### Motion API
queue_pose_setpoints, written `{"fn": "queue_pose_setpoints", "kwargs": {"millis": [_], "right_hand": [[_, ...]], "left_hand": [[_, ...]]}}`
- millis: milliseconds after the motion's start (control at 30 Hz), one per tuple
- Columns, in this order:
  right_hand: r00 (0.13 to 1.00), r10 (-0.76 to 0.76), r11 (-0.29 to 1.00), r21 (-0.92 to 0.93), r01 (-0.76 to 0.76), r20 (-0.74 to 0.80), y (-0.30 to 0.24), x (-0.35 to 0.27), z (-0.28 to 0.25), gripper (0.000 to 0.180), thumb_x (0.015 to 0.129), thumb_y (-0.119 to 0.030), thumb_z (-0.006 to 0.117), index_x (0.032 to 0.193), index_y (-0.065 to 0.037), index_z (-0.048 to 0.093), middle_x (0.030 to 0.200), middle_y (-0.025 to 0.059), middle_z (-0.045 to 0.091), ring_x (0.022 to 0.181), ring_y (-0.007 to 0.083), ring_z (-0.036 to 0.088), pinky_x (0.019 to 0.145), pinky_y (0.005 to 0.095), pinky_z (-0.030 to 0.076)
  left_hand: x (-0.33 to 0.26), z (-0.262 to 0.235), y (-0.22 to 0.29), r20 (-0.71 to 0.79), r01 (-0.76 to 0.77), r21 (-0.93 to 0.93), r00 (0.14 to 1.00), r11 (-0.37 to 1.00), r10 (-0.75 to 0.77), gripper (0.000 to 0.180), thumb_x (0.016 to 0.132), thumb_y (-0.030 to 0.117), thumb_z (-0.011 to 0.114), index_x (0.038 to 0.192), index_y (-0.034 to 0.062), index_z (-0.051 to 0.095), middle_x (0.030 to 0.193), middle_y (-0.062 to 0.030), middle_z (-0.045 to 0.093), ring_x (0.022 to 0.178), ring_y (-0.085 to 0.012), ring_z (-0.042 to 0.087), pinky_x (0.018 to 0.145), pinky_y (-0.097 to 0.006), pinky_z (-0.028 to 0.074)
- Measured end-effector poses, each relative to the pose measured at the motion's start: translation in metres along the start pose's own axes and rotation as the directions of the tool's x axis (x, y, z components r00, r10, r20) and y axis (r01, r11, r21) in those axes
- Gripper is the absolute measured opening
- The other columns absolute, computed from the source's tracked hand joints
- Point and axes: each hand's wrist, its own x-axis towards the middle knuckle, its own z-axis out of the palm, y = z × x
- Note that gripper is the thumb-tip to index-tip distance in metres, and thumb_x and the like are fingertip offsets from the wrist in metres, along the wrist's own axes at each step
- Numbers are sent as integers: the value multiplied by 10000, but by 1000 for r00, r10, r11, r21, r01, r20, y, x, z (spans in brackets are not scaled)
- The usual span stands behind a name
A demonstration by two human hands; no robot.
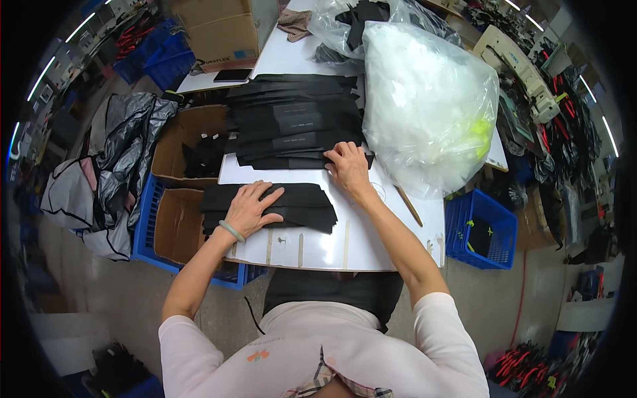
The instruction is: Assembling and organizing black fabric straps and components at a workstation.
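My left hand (pixel 250 208) lies flat with fingers spread on a near pile of black fabric pieces (pixel 304 204), close to the table's front edge. Beyond it, a larger spread of overlapping black fabric strips (pixel 295 126) carries small dark labels along its middle. At the near right corner of that spread, my right hand (pixel 349 166) has its fingers bent and pinched on the edge of a black fabric strip. How many layers are between those fingertips is hidden.
A big clear plastic bag of white stuffing (pixel 428 99) fills the table's right side. Beside my right forearm lies a thin brown stick-like tool (pixel 408 205). Cardboard boxes (pixel 178 225) stand against the left edge; a blue crate (pixel 482 229) is at the right. A phone (pixel 232 75) lies far left.
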Motion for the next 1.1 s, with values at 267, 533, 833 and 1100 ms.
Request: {"fn": "queue_pose_setpoints", "kwargs": {"millis": [267, 533, 833, 1100], "right_hand": [[999, 50, 981, 186, -46, -14, -19, 17, -19, 39, 786, -96, 670, 807, -100, 637, 805, 55, 592, 772, 220, 572, 671, 366, 417], [994, -26, 997, 73, 34, -110, -68, -36, -129, 126, 718, -38, 712, 831, -72, 667, 785, 25, 610, 719, 205, 584, 589, 332, 418], [871, 481, 838, 346, -422, -101, -71, -78, -154, 286, 731, -141, 814, 865, 8, 609, 841, 71, 614, 738, 171, 573, 673, 292, 458], [746, 578, 517, 560, -648, 330, -77, -104, -175, 188, 846, -131, 711, 776, 31, 647, 672, 38, 635, 641, 65, 543, 587, 229, 425]], "left_hand": [[16, -21, 23, -119, 137, -372, 974, 918, -194, 654, 889, 432, 636, 1368, 15, 478, 1266, -208, 565, 1216, -368, 511, 1060, -440, 369], [94, -34, 126, 222, -124, -785, 858, -606, -463, 356, 992, 243, 527, 1215, -32, 489, 1226, -244, 569, 1147, -336, 589, 1012, -430, 474], [91, -15, 183, 167, -55, -750, 949, -659, -269, 297, 1023, 159, 437, 1205, -68, 496, 1227, -279, 571, 1157, -353, 582, 1016, -425, 480], [96, -26, 191, 161, -61, -793, 938, -606, -307, 271, 986, 156, 536, 1136, -66, 579, 1075, -214, 665, 996, -259, 658, 908, -367, 514]]}}
